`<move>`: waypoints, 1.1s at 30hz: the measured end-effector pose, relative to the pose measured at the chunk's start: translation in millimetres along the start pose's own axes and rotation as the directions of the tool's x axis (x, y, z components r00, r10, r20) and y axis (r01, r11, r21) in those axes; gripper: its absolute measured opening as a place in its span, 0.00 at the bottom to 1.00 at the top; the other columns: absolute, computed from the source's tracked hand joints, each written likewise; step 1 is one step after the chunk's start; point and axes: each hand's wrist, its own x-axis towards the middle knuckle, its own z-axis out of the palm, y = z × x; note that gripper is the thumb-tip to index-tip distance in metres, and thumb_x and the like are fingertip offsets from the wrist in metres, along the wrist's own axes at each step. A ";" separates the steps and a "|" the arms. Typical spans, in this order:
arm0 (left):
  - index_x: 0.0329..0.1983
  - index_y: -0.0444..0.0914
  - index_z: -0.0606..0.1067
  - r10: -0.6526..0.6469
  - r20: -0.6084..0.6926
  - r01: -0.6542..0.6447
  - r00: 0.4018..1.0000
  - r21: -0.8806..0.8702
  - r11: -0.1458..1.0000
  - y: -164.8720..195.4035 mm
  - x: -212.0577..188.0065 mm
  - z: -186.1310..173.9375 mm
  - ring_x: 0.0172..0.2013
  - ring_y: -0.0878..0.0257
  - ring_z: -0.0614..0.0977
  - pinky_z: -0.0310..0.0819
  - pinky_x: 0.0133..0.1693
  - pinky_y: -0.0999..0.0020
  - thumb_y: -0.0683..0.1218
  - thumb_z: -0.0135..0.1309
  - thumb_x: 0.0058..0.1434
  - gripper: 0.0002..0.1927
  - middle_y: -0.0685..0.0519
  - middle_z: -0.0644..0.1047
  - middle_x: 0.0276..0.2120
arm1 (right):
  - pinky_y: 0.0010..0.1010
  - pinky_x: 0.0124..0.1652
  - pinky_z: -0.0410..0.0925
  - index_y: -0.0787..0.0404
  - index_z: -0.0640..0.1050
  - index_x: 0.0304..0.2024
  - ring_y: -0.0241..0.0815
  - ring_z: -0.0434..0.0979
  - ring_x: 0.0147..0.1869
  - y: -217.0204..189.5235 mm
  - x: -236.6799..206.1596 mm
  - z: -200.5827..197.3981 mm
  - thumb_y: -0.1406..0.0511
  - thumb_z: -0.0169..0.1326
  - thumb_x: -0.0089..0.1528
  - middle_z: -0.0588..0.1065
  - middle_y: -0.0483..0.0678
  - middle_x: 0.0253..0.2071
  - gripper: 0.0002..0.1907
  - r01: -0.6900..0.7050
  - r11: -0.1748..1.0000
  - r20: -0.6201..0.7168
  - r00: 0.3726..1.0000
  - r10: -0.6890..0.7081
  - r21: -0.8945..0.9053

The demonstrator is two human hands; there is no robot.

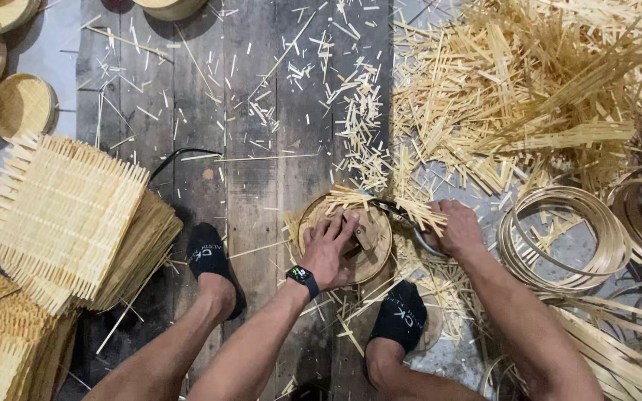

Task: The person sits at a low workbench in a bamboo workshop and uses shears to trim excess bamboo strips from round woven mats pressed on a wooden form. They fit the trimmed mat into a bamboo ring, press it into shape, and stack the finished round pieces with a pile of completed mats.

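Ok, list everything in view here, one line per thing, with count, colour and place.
round woven tray: one, tan, on the floor planks under the left hand
shears: one pair, dark metal, at the tray's right edge in the right hand
woven square mats: two or more stacks, pale yellow, far left
finished round trays: several, tan, top left corner
bamboo hoops: a bundle, pale, right of the right hand
offcut slivers: a large heap, straw yellow, top right, more scattered over the planks
black socks: two, one on each foot, either side of the tray
wristwatch: one, black, left wrist
left hand: pressing on the tray
right hand: grip closed on the shears
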 end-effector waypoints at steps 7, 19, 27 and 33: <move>0.78 0.55 0.51 -0.003 -0.025 0.004 1.000 0.012 1.000 -2.5 1.4 -3.0 0.73 0.37 0.51 0.42 0.68 0.35 0.51 0.69 0.42 0.60 0.45 0.50 0.77 | 0.43 0.42 0.76 0.55 0.79 0.49 0.49 0.80 0.40 0.1 7.3 9.5 0.53 0.52 0.63 0.78 0.53 0.43 0.18 -0.107 0.985 0.179 0.981 0.081 0.137; 0.70 0.52 0.68 -0.221 -0.247 0.190 0.944 -0.141 0.972 24.6 2.9 6.5 0.71 0.31 0.50 0.45 0.66 0.33 0.51 0.70 0.42 0.48 0.36 0.38 0.76 | 0.42 0.41 0.77 0.57 0.77 0.46 0.49 0.81 0.40 4.4 10.0 15.1 0.55 0.52 0.61 0.79 0.55 0.38 0.17 -0.130 0.987 0.128 0.985 0.118 0.092; 0.66 0.52 0.72 -0.043 -0.127 0.038 0.991 -0.038 0.999 5.2 -0.6 -2.7 0.71 0.34 0.53 0.46 0.68 0.38 0.50 0.70 0.39 0.45 0.38 0.41 0.77 | 0.45 0.36 0.79 0.61 0.71 0.56 0.52 0.82 0.38 3.3 19.6 21.5 0.50 0.47 0.65 0.79 0.58 0.36 0.25 -0.249 0.955 0.314 0.931 0.189 0.162; 0.73 0.47 0.60 -0.474 -0.458 0.334 0.752 -0.355 0.873 36.2 9.4 5.8 0.69 0.29 0.52 0.46 0.65 0.33 0.63 0.70 0.42 0.56 0.32 0.48 0.72 | 0.44 0.47 0.72 0.65 0.73 0.51 0.52 0.76 0.48 0.8 17.8 16.5 0.50 0.49 0.63 0.74 0.58 0.44 0.26 0.051 0.996 -0.063 0.996 -0.056 -0.074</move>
